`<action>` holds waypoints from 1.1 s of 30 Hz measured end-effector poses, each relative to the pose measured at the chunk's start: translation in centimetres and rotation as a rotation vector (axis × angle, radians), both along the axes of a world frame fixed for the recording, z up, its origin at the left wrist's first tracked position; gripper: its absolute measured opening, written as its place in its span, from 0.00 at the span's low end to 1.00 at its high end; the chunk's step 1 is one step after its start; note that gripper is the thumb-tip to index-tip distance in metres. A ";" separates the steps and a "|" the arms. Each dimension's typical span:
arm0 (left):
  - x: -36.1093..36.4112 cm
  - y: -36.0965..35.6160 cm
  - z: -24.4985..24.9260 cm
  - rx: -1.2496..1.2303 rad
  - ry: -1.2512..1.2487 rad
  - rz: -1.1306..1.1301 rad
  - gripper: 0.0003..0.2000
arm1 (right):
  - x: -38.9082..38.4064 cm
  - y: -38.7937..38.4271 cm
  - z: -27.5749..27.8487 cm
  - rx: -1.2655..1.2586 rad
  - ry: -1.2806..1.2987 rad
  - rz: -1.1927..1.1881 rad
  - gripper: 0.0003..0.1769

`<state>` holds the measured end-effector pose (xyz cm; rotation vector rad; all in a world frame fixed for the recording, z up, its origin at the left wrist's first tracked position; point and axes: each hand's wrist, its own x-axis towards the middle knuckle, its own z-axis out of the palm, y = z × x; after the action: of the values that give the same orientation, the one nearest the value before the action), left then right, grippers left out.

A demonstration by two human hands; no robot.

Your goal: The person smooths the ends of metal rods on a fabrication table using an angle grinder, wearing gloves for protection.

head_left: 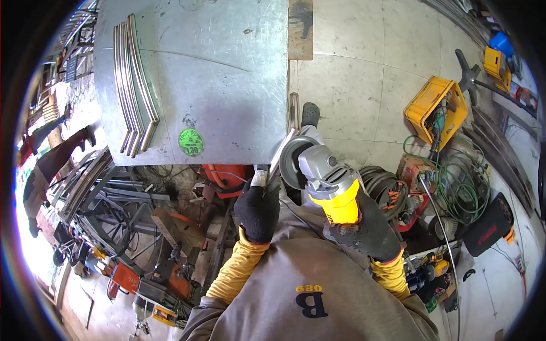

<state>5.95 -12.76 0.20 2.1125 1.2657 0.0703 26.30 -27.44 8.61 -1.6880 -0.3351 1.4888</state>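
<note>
My right hand [368,230], in a black glove, is wrapped round the yellow body of an angle grinder [330,176]. The grinder's disc and guard [294,162] sit right at a bent metal tube [278,157] by the table's corner. Lower down, my left hand [257,211], also black-gloved, is closed on the near end of that tube. The tube's far part runs up alongside the edge of the metal-topped table [227,108]. Several similar bent tubes [131,85] lie side by side on the tabletop.
A green round sticker [191,142] marks the table's near edge. On the floor to the right are a yellow crate [435,111], a green hose [463,182] and a black case [486,227]. Steel frames [125,210] crowd the left. Another person's legs [54,159] show at far left.
</note>
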 end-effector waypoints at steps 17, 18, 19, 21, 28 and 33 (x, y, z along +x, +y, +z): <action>-0.1 0.2 -0.1 0.017 -0.039 -0.025 0.19 | 0.2 -1.0 0.0 0.032 -0.129 0.075 0.30; 0.0 0.3 0.1 0.016 -0.033 -0.030 0.17 | 0.3 -1.5 0.2 0.001 0.046 -0.061 0.29; -0.4 0.4 -0.2 0.023 -0.033 -0.029 0.17 | 0.5 -2.0 0.4 -0.027 0.220 -0.198 0.29; -1.2 0.5 -0.9 -0.029 -0.128 -0.012 0.15 | 0.7 -4.5 -0.5 -0.036 0.253 -0.282 0.29; 0.1 4.9 5.9 -0.633 -0.204 0.095 0.12 | 2.7 -4.8 2.8 0.082 0.028 -0.725 0.25; 0.1 8.9 10.3 -0.310 -0.341 -0.110 0.15 | 3.0 -4.2 3.2 0.406 -0.006 -0.902 0.31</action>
<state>6.02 -3.91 10.51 1.8057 0.8947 0.1679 29.27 -31.64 11.85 -1.2434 0.1241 0.6821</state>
